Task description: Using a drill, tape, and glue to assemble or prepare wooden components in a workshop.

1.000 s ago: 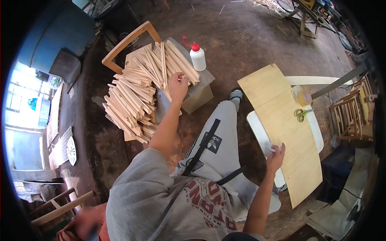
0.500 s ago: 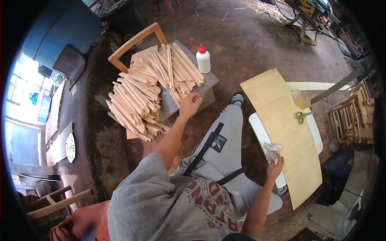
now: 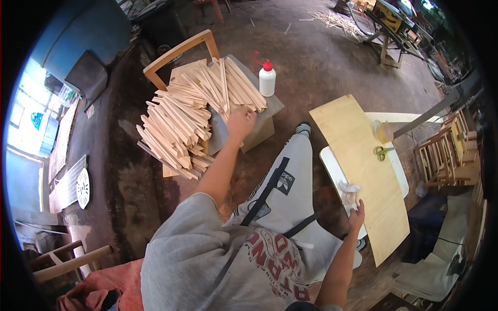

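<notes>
My left hand (image 3: 241, 123), fingers curled, is at the near ends of a pile of thin wooden strips (image 3: 179, 122). Whatever its fingers may hold is hidden. The strips lie heaped on a grey box-like stand (image 3: 220, 136). My right hand (image 3: 357, 216) rests at the left edge of a long, pale plywood board (image 3: 371, 171). Its fingers are partly stretched, with the thumb apart, close against a crumpled whitish cloth or wrap (image 3: 350, 193); a firm grip on it does not show. Under the board is a white tabletop (image 3: 332, 163).
A white bottle (image 3: 267, 83) with a red cap stands at the stand's right corner. Green-handled scissors (image 3: 382, 152) and a yellowish tape roll (image 3: 383, 132) lie on the board's right side. A wooden frame (image 3: 179, 52) rises behind the strips. Wooden chairs (image 3: 451, 155) stand far right.
My left hand has moved slightly up and left, toward the strips' ends. My right hand has shifted slightly down from the cloth. The whole view has shifted a little.
</notes>
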Action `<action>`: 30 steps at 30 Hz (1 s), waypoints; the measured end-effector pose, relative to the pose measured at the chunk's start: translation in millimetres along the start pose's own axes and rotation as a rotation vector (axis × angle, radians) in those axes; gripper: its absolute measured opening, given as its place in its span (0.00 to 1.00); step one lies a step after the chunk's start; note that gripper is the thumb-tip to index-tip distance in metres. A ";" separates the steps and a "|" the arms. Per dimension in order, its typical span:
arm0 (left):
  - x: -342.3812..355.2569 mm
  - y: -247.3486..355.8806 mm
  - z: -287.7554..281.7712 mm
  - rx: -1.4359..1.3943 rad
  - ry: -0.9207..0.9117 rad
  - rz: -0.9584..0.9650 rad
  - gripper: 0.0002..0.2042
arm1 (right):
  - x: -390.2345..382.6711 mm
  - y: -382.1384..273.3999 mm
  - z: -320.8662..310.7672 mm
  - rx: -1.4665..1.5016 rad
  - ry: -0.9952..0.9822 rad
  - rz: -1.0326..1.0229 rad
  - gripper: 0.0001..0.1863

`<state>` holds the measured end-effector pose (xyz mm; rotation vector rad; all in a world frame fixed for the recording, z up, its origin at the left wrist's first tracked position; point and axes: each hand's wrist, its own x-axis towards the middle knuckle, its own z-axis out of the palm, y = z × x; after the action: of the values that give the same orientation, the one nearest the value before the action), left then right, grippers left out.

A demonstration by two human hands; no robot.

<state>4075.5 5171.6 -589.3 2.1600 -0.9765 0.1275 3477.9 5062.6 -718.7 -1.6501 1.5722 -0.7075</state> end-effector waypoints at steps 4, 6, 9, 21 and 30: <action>81.4 -56.3 -12.8 0.288 0.086 0.078 0.16 | 0.4 6.1 -21.3 -0.129 0.107 -0.004 0.26; 116.6 -86.7 -7.7 0.615 0.089 0.027 0.18 | 4.9 10.8 -20.1 -0.091 0.128 -0.040 0.24; 147.1 -91.7 -8.2 0.713 -0.289 -0.137 0.18 | -5.0 8.3 -20.1 -0.016 0.189 0.022 0.22; 171.7 -124.1 16.7 0.333 -0.086 -0.272 0.29 | -13.1 9.9 -4.2 -0.027 0.258 0.007 0.15; 152.6 -58.3 13.5 -0.462 0.555 -0.316 0.27 | -10.2 -46.9 18.0 0.185 0.355 0.083 0.15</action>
<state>4220.0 5095.0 -577.1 1.6832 -0.3015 0.2967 3518.8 5074.2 -690.0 -1.3686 1.7467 -1.1133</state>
